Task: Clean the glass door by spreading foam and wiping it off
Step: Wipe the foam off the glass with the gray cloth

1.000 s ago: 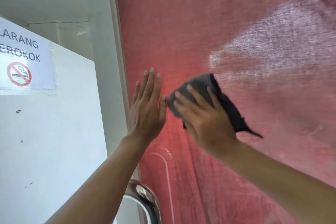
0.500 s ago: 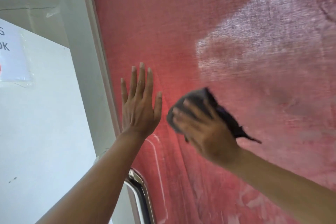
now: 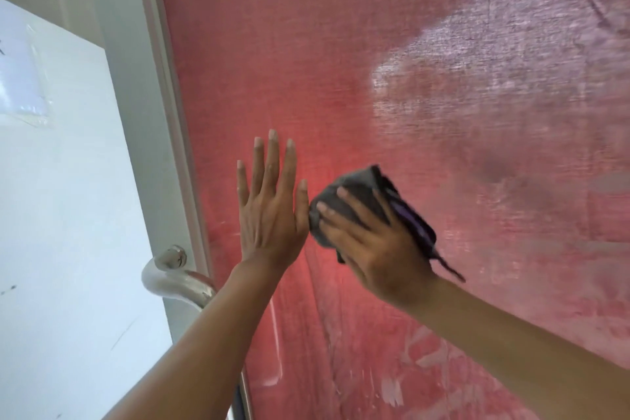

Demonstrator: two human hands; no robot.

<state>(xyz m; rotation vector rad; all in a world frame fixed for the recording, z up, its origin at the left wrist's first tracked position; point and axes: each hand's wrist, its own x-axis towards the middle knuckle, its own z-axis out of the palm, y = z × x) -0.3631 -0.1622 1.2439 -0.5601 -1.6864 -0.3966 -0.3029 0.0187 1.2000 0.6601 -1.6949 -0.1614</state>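
The glass door (image 3: 341, 54) fills most of the view, with a red fabric behind it. A pale, whitish foam film (image 3: 494, 54) covers its upper right, and thin streaks run along the lower part. My left hand (image 3: 269, 211) lies flat on the glass with straight fingers pointing up, near the door's left edge. My right hand (image 3: 371, 242) presses a dark grey cloth (image 3: 361, 186) against the glass just right of the left hand. The cloth's loose end trails out to the lower right.
A curved chrome door handle (image 3: 174, 278) sticks out at the door's left edge, under my left forearm. A pale door frame (image 3: 160, 85) runs upward from it. Left of that is a white wall (image 3: 68, 215) with a taped paper sign (image 3: 17, 78).
My right hand with the cloth has slid left, up to my left thumb. The view has shifted, so the door handle shows more fully and the sign has moved toward the left edge.
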